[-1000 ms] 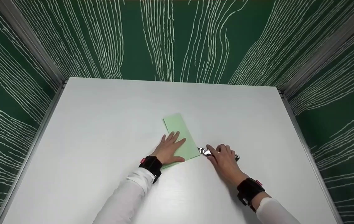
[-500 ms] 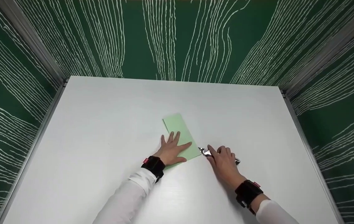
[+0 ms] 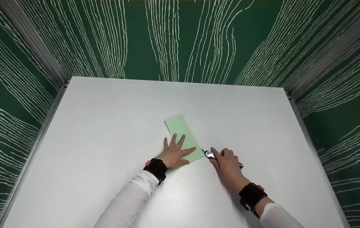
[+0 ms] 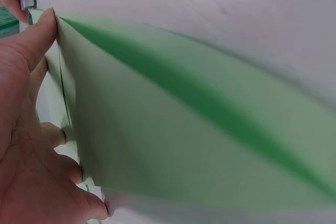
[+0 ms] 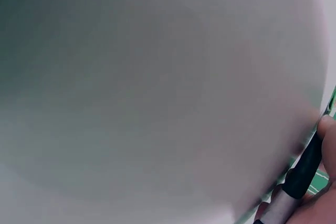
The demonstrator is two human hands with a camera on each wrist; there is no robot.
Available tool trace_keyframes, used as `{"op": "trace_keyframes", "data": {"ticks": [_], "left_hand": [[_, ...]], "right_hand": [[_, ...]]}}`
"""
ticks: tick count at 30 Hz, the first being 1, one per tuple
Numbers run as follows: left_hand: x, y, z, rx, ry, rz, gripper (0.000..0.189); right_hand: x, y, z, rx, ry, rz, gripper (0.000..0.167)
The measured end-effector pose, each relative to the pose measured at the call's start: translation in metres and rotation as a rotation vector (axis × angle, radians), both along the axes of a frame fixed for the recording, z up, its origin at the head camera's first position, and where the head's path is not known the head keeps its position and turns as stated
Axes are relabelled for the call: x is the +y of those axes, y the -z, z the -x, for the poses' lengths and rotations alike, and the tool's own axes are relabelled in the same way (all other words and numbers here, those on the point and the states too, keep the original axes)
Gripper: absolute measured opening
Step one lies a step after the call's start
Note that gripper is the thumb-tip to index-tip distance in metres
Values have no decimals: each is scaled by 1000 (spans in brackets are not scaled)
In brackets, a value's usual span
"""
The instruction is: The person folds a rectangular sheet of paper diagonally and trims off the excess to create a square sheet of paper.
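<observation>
A folded sheet of light green paper (image 3: pixel 181 126) lies slantwise on the white table. My left hand (image 3: pixel 175 156) rests on its lower part with spread fingers, the index finger reaching toward the right edge. In the left wrist view the layers of the paper (image 4: pixel 157 119) gape apart below the fold, beside the left hand (image 4: pixel 31 129). My right hand (image 3: pixel 229 164) grips a utility knife (image 3: pixel 209 154), index finger along its top. The silver tip is right at the paper's right edge, near the lower corner. The right wrist view shows the knife's dark handle (image 5: pixel 304 169) in the fingers.
The white table (image 3: pixel 104 110) runs back to a green wall (image 3: pixel 186 41) with white wavy lines. Similar green panels and grey metal posts (image 3: pixel 37 41) stand at both sides. Black wrist bands (image 3: pixel 156 171) sit on both wrists.
The left hand has shifted slightly right, and its index finger now stretches farther toward the paper's right edge. The knife tip stays near that edge, with only a slight shift.
</observation>
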State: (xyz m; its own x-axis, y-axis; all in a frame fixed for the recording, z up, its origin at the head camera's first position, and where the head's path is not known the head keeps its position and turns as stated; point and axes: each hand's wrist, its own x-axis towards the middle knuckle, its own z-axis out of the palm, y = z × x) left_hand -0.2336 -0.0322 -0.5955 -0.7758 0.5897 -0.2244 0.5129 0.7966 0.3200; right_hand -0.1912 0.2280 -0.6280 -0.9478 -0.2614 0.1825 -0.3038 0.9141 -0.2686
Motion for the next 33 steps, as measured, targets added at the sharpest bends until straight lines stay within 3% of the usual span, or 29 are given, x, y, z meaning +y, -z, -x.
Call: {"op": "trace_keyframes", "data": {"ticks": [4, 11, 15, 22, 28, 33], "left_hand": [[-1, 1, -1, -22, -13, -25, 61], [-1, 1, -2, 5, -6, -28, 60], [0, 0, 1, 32, 52, -49, 60], [0, 4, 7, -18, 167, -119, 56], [-1, 5, 8, 19, 201, -117, 54], [-2, 4, 7, 25, 200, -130, 53]], "right_hand": [[-4, 0, -2, 21, 15, 9, 46], [-9, -2, -5, -39, 77, -1, 47], [-9, -2, -4, -51, 83, -13, 47], [0, -4, 3, -29, 16, -13, 47], [5, -4, 12, -27, -21, -14, 47], [2, -4, 9, -32, -2, 1, 47]]}}
